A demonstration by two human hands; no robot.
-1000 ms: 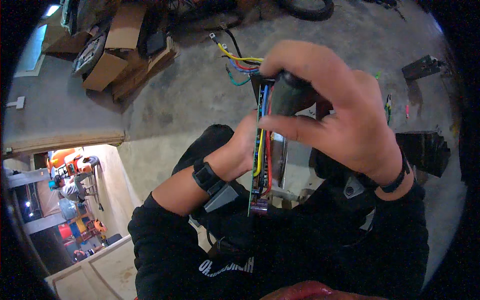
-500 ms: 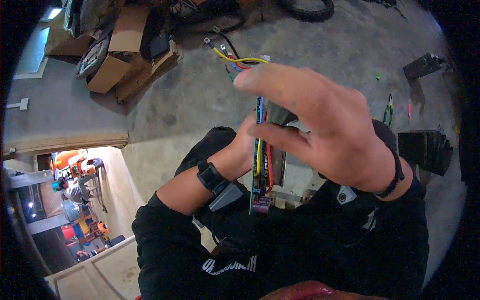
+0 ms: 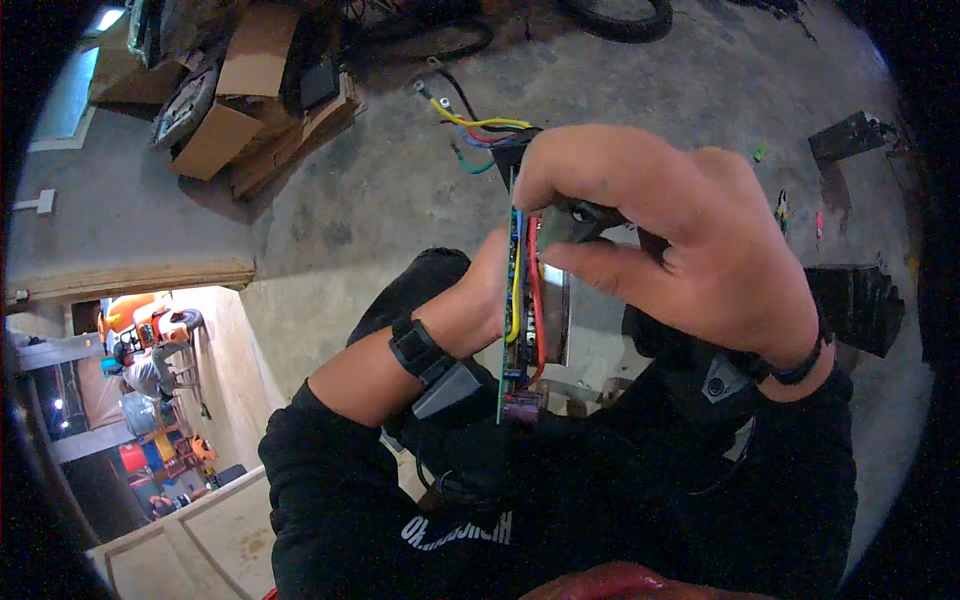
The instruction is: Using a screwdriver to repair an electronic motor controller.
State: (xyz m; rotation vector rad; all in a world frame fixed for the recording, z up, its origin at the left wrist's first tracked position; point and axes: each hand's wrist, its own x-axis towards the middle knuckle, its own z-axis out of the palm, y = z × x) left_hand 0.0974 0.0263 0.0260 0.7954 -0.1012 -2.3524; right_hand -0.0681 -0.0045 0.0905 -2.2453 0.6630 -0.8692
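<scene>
From the head view I see the right hand (image 3: 680, 235) has curled its forefinger in, baring a black block (image 3: 512, 155) again; work on the circuit board (image 3: 505, 365) seems ongoing. Thumb and forefinger stand apart around a dark rounded piece (image 3: 566, 223), contact unclear. The edge-on circuit board sits between the hands; the left hand (image 3: 487, 285) is beside it, fingers hidden, so I can't tell its grip.

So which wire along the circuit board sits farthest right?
The red wire; the yellow wire and blue wire run left of it, nearer the board.
</scene>
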